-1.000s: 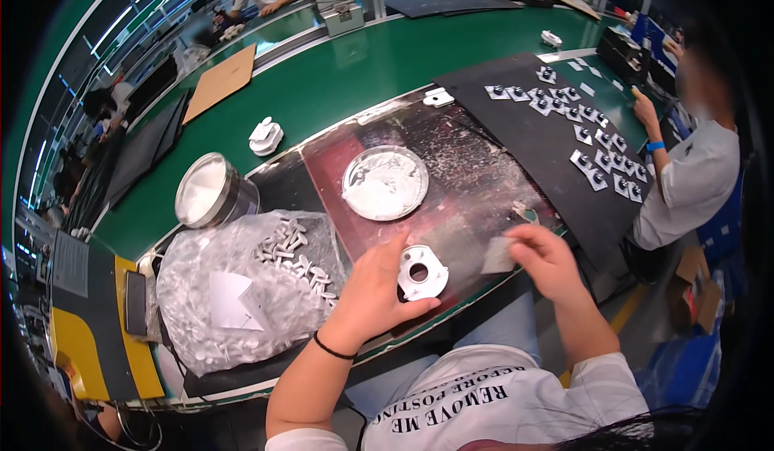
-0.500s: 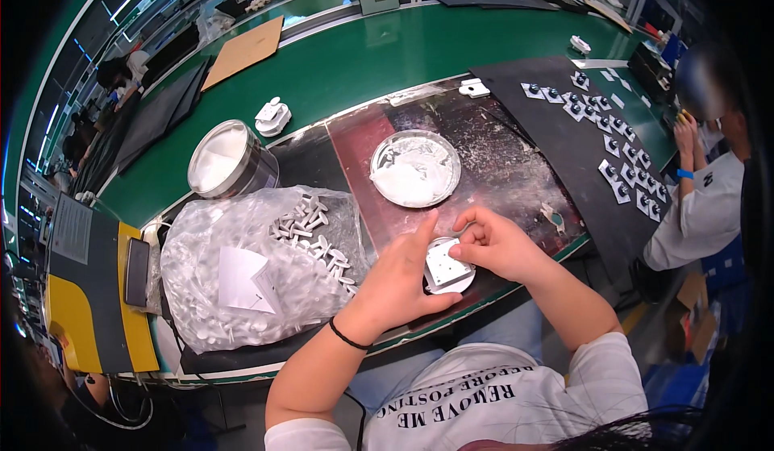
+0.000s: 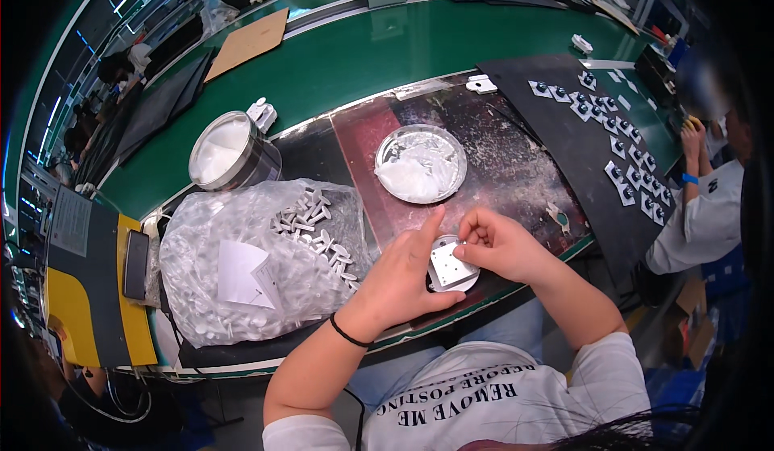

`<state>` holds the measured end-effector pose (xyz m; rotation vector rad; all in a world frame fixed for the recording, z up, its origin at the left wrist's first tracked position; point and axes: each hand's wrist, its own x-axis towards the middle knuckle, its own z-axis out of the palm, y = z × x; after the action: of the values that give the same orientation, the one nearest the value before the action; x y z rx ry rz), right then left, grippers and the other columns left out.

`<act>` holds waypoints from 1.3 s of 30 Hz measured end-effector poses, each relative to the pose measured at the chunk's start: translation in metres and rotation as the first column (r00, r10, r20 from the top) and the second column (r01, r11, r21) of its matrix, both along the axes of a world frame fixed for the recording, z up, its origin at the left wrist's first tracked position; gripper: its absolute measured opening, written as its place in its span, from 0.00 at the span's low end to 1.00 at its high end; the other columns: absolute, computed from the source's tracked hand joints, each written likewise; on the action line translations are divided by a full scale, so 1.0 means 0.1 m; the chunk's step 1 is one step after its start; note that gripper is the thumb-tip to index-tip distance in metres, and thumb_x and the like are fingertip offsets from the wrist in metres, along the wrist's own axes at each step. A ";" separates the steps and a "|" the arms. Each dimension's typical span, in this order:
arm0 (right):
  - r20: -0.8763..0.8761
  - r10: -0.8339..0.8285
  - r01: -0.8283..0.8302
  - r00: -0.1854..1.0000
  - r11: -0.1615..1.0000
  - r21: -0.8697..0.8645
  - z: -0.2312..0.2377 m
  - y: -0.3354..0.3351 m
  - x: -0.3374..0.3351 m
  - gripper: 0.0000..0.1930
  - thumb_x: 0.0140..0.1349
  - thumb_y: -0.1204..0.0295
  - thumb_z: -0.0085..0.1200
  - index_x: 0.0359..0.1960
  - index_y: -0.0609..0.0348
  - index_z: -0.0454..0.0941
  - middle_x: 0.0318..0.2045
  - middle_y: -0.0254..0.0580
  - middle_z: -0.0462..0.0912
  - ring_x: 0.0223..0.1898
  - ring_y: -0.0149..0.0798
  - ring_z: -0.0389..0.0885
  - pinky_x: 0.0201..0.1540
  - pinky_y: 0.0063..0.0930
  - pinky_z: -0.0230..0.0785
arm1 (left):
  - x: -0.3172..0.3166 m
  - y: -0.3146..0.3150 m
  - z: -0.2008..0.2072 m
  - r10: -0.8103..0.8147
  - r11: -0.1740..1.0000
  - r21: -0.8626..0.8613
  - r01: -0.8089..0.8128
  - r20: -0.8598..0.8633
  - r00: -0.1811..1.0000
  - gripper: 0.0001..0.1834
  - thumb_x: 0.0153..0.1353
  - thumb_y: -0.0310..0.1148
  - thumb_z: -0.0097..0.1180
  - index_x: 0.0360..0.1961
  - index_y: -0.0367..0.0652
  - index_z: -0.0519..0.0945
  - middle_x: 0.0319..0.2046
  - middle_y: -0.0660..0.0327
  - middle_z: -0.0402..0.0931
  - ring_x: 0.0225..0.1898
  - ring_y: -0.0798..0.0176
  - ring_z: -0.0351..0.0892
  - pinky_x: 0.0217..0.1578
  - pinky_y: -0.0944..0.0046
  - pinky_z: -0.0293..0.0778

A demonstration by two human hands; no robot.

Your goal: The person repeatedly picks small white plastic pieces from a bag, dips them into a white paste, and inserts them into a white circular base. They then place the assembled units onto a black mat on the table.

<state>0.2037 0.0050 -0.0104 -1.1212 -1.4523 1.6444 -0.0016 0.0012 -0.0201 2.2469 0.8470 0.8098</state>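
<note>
A flat, smooth white square plate [image 3: 451, 266] dotted with small holes lies over a rounded white part [image 3: 463, 285] near the table edge, its corner pinched by the right hand [image 3: 501, 246], other fingers curled. The left hand [image 3: 401, 280] curves around them, thumb and forefinger wide apart, though whether it grips is hard to tell. Beneath is a scuffed red-and-black board [image 3: 524, 165], with a crinkled clear bag [image 3: 197, 270] beside it and a glossy green tabletop [image 3: 347, 64] beyond.

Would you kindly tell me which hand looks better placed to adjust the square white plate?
Probably the right hand: its thumb is at the upper right of the square plate, while the left hand curves around the rounded part beneath.
</note>
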 end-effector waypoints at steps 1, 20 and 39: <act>-0.006 -0.007 0.007 1.000 1.000 0.006 0.01 -0.02 -0.02 0.09 0.57 0.77 0.57 0.36 0.60 0.69 0.24 0.28 0.74 0.25 0.18 0.68 0.27 0.14 0.60 | 0.00 0.00 0.01 0.001 1.000 -0.006 -0.001 -0.008 1.000 0.61 0.39 0.39 0.71 0.68 0.39 0.43 0.47 0.47 0.72 0.48 0.44 0.71 0.50 0.52 0.66; 0.141 -0.313 0.260 0.939 0.916 0.305 -0.05 -0.25 0.06 0.08 0.60 0.74 0.56 0.38 0.59 0.71 0.25 0.27 0.70 0.26 0.20 0.65 0.29 0.16 0.60 | -0.23 0.07 0.38 0.224 0.970 0.115 -0.214 -0.085 0.971 0.43 0.40 0.40 0.69 0.58 0.37 0.65 0.43 0.50 0.74 0.45 0.45 0.72 0.49 0.52 0.67; -0.111 -0.361 0.366 0.926 0.785 0.499 0.12 -0.33 0.19 0.07 0.57 0.79 0.56 0.37 0.62 0.74 0.32 0.34 0.75 0.32 0.24 0.71 0.36 0.17 0.63 | -0.73 0.36 0.23 0.657 0.726 0.309 -0.615 -0.044 0.753 0.14 0.51 0.18 0.51 0.41 0.37 0.78 0.32 0.52 0.76 0.34 0.53 0.76 0.36 0.60 0.73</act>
<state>0.2226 -0.0279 0.0015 -0.9970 -1.4384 0.9117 -0.0744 0.0369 0.0028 2.2757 1.7440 1.1270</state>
